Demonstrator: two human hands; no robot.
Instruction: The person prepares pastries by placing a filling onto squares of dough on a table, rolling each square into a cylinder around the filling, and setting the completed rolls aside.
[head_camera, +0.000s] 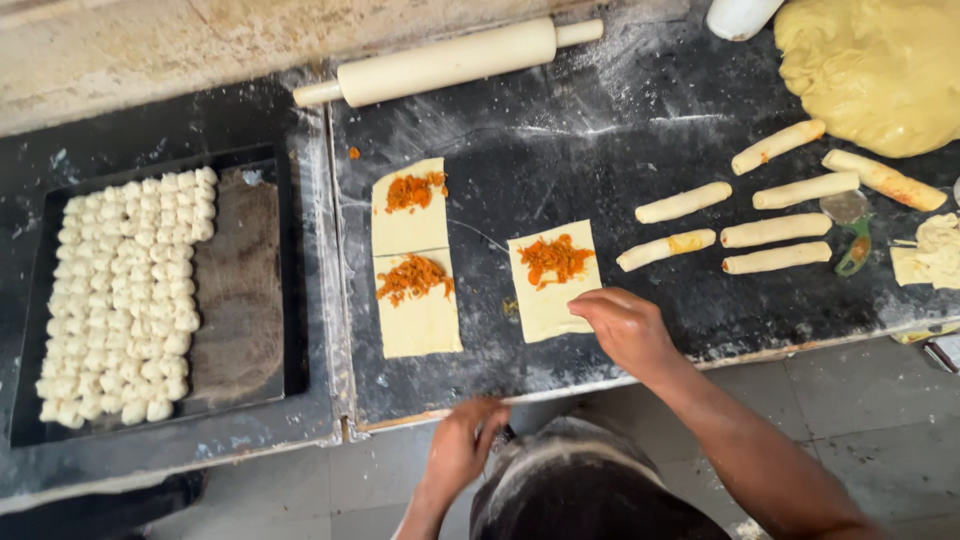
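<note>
Two bare hands work at a dark, flour-dusted worktop (600, 120) seen from above. Right of centre in the frame, the right hand (625, 325) rests palm down with fingers curled together, its fingertips pressing the lower right corner of a pale rectangular dough sheet (550, 300) that carries a heap of shredded orange filling (553, 258) on its upper half. At the bottom centre, the left hand (465, 440) hangs below the worktop's front edge, fingers bent around something small and dark; what it grips cannot be made out. Left of the held sheet, just apart from it, lies a longer dough strip (412, 260) marked into two squares, each with its own mound of orange filling. Toward the right of the frame sit seven finished dough rolls (775, 230), pale cylinders laid roughly side by side in loose rows. A large yellowish dough mass (880, 70) fills the upper right corner, and a small pastry cutter wheel with a green handle (852, 235) lies near the right edge beside scraps of dough (930, 250). A wooden rolling pin (450, 62) lies tilted along the upper edge of the worktop. On the left side of the frame, a black baking tray (245, 290) holds many small pale dough pieces (130, 300) packed tightly in rows across its left half.
</note>
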